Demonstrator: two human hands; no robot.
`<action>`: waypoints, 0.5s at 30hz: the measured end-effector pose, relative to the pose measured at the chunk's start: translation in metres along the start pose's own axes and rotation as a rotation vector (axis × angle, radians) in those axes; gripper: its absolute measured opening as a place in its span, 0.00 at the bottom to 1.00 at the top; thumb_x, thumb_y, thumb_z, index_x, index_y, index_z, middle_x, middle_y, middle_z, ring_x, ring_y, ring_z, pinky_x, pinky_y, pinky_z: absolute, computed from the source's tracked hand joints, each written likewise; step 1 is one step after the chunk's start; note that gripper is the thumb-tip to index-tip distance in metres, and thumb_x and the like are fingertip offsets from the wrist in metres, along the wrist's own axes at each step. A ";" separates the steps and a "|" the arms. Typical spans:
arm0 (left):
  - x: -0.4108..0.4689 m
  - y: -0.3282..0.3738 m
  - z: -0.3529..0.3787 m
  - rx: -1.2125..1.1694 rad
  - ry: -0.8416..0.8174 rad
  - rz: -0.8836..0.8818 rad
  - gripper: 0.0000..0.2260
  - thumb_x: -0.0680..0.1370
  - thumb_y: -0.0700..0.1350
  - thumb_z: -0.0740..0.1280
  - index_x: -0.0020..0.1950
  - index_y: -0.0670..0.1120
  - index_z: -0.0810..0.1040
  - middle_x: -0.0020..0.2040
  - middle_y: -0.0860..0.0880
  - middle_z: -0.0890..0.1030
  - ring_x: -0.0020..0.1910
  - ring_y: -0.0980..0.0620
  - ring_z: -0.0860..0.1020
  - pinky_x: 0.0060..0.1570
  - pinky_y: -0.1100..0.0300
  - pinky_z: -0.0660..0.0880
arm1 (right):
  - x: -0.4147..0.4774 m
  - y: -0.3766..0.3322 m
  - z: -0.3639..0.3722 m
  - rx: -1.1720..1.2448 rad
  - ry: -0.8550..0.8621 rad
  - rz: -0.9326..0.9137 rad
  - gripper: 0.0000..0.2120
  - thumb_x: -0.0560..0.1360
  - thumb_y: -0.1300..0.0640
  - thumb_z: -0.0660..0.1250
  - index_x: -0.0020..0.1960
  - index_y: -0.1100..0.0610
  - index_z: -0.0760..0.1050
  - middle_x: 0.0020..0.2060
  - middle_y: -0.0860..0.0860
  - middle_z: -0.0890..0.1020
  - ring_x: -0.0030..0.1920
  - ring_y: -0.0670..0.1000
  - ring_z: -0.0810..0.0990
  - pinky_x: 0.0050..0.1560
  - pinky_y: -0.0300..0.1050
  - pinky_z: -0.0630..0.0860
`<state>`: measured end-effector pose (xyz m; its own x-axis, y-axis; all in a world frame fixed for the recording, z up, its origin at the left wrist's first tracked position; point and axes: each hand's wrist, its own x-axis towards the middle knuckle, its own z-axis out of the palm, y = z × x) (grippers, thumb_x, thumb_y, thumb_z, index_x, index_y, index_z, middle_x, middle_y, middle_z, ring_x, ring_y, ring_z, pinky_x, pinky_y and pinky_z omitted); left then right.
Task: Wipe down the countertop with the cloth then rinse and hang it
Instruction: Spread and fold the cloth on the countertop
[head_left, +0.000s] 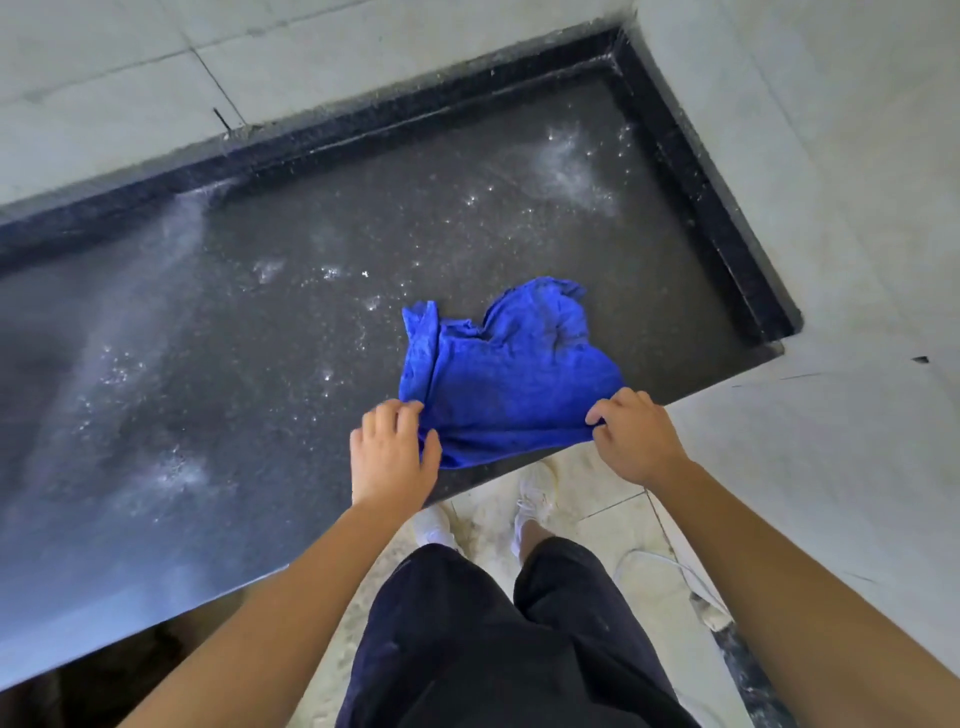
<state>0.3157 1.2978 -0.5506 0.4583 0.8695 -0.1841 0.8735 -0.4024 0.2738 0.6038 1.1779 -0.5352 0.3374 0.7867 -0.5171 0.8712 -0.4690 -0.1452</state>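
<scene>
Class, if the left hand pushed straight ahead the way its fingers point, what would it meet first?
The left hand would probably meet the crumpled blue cloth it grips, then the wet dark speckled countertop.

left hand (392, 460) and right hand (636, 439), both in pinch grips

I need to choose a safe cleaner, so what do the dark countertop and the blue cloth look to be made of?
The countertop: probably polished dark stone, granite or a composite, judging by fine pale speckles and glossy reflections under dusty white smears. The blue cloth: soft matte fabric, perhaps microfibre; it creases and folds where the left hand and right hand hold its near edge.
</scene>
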 end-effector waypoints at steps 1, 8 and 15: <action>0.004 0.000 -0.001 -0.058 -0.015 -0.170 0.17 0.80 0.51 0.63 0.65 0.42 0.75 0.59 0.42 0.77 0.56 0.40 0.74 0.53 0.44 0.73 | 0.002 -0.010 -0.001 -0.007 0.028 0.016 0.13 0.80 0.55 0.59 0.62 0.49 0.77 0.59 0.52 0.76 0.58 0.55 0.74 0.60 0.50 0.71; 0.011 -0.006 0.002 -0.149 -0.211 -0.312 0.17 0.80 0.53 0.63 0.65 0.45 0.70 0.59 0.45 0.74 0.59 0.43 0.72 0.57 0.49 0.69 | 0.048 -0.097 -0.016 0.242 0.108 -0.123 0.13 0.83 0.57 0.58 0.63 0.50 0.76 0.59 0.51 0.74 0.57 0.53 0.75 0.48 0.52 0.77; 0.003 -0.016 -0.001 -0.309 -0.186 -0.368 0.10 0.81 0.51 0.64 0.51 0.44 0.74 0.50 0.46 0.77 0.52 0.43 0.74 0.48 0.51 0.72 | 0.117 -0.173 -0.035 0.284 0.094 -0.185 0.18 0.84 0.52 0.56 0.73 0.47 0.67 0.64 0.52 0.71 0.54 0.54 0.77 0.51 0.52 0.75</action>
<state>0.3029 1.3075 -0.5544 0.1761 0.8605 -0.4780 0.9061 0.0480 0.4203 0.5052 1.3650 -0.5405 0.2266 0.8960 -0.3818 0.7909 -0.3981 -0.4648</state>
